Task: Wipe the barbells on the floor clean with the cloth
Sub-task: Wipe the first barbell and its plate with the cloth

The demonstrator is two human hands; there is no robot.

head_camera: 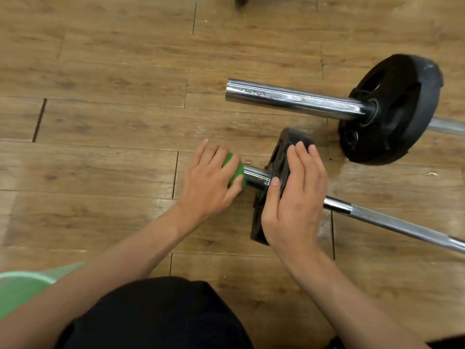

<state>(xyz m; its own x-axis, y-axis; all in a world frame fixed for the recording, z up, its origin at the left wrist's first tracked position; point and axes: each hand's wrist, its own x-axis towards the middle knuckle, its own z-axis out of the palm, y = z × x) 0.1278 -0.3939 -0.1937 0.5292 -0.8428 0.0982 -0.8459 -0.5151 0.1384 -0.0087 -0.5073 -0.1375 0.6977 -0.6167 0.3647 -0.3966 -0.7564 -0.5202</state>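
On the wooden floor, near the middle, lies the near barbell, its sleeve end wrapped in a green cloth which the left hand grips, hiding most of it. Just right, the right hand lies flat-fingered over the small black plate. Farther off sits a second barbell with a larger plate; both shafts are cut off at the right edge. A pale green basin is cropped at near left

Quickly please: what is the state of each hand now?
Left hand: grips the green cloth on the chrome bar end.
Right hand: open, flat on the small black weight plate.
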